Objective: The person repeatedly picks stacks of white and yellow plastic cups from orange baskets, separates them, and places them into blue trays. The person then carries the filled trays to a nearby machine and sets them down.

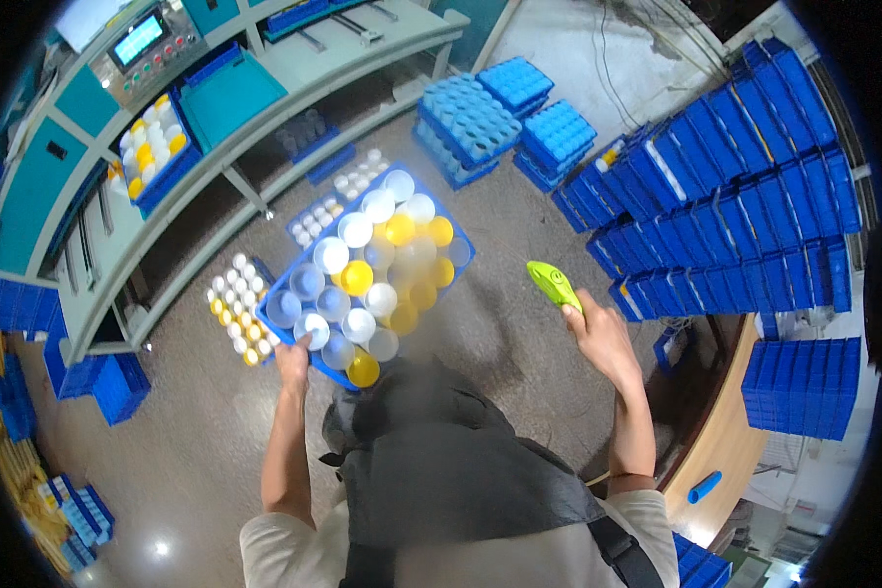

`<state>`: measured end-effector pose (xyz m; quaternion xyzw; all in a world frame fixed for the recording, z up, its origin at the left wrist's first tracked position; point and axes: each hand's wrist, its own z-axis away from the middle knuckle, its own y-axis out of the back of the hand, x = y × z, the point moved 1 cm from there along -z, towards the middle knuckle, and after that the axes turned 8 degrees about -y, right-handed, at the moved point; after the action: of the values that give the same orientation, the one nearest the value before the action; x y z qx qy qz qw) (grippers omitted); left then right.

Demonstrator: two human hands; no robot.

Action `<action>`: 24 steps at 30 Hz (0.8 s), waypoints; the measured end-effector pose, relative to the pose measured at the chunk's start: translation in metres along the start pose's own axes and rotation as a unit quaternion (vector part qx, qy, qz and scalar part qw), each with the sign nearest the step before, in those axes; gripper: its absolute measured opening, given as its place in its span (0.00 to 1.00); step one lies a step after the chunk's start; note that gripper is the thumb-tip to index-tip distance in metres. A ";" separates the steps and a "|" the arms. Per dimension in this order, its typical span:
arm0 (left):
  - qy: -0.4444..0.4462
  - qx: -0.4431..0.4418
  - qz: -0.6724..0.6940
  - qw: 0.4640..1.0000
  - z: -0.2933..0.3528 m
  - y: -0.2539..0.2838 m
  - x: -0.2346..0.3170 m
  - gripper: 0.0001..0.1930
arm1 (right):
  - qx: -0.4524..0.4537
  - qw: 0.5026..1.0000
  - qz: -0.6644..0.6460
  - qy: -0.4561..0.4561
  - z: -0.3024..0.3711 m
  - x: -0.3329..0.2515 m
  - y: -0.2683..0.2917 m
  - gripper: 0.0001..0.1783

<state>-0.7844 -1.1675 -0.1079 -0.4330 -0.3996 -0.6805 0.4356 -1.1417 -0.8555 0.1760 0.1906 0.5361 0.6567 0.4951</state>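
My left hand (294, 360) grips the near left edge of a blue tray (282, 333), its thumb over the rim. The tray is held tilted in front of me and holds many round white, yellow and pale translucent pieces (356, 277), like cups or tube ends. A smudge blurs its right part. My right hand (601, 336), off to the right of the tray, is closed round a lime-green handheld tool (552, 284) with a rounded tip. The tool points up and left, apart from the tray. What kind of tool it is, I cannot tell.
On the floor beyond the tray are more crates of white and yellow pieces (238, 299). A curved grey workbench (353, 51) with a control panel (139, 41) spans the far left. Light-blue trays (468, 118) and tall blue crate stacks (735, 216) stand right, near a wooden table (720, 461).
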 end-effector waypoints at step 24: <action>0.138 0.266 0.470 0.831 -0.496 -0.107 0.177 0.35 | -0.181 0.981 -0.074 0.003 -0.314 -0.124 -0.044 0.23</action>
<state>-1.0482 -1.6353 -0.1114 -0.3375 -0.2491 -0.3144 0.8516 -1.3136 -1.1265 0.0610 0.0550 0.4224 0.7051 0.5670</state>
